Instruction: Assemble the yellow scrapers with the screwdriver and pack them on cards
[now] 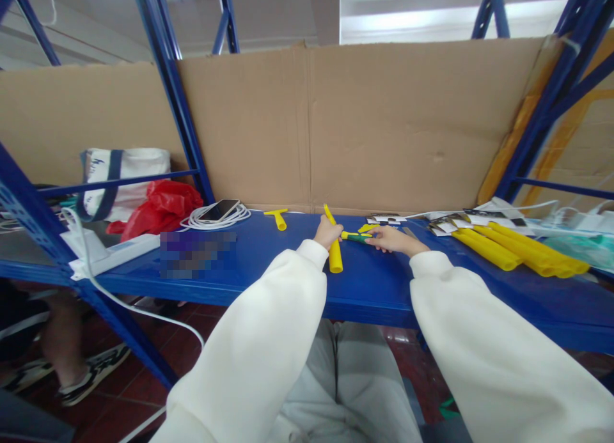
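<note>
My left hand (329,233) is closed around a yellow tube (336,257), which stands tilted over the blue worktop with its wide round end toward me. My right hand (391,240) pinches a slim green-and-yellow tool (355,237). The tool's yellow tip points left and meets or nearly meets the tube beside my left fingers; exact contact cannot be made out. Just behind the tool lies a small yellow piece (368,227), partly hidden. A yellow T-shaped piece (279,219) rests on the worktop left of my hands.
Several yellow tubes (522,248) with black-and-white cards lie on the right. On the left are a phone (220,209) on coiled white cable, a red plastic bag (163,206) and a white power strip (119,254). Cardboard (384,130) walls the back; a person's leg (67,334) shows lower left.
</note>
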The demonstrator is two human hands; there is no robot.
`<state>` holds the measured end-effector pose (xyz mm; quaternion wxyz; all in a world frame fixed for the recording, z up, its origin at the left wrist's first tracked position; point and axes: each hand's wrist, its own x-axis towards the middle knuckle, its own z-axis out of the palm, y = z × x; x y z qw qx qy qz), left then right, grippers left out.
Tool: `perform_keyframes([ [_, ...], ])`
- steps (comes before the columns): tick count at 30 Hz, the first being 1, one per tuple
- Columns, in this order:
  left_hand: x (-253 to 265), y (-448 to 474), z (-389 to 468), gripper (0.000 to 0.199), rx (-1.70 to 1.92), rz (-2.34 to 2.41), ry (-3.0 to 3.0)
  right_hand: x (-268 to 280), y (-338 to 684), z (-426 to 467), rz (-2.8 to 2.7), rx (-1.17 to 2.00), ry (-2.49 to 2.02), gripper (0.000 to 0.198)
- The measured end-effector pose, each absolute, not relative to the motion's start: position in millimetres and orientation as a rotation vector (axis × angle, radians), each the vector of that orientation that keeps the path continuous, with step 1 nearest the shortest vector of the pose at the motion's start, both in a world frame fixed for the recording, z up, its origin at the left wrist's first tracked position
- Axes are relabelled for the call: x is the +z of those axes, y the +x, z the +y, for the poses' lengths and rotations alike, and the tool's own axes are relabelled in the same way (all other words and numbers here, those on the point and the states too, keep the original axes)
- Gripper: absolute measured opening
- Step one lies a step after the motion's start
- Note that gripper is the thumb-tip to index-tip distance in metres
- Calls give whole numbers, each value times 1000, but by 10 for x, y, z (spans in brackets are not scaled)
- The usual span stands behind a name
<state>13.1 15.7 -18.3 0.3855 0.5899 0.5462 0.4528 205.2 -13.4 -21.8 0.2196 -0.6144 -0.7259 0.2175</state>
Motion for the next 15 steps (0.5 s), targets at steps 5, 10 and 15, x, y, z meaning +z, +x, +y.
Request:
perform_keyframes([
  [5,-229,124,218,62,1187,1402,1644,-205,2043,-146,-2015,592,-1710,23],
  [10,-244,128,189,52,1096,1398,1893,-208,2056,-142,-2036,571,-1702,24],
  [15,-203,124,91,45,953,1418,2083,-214,2046,-136,-2061,561,-1683,24],
])
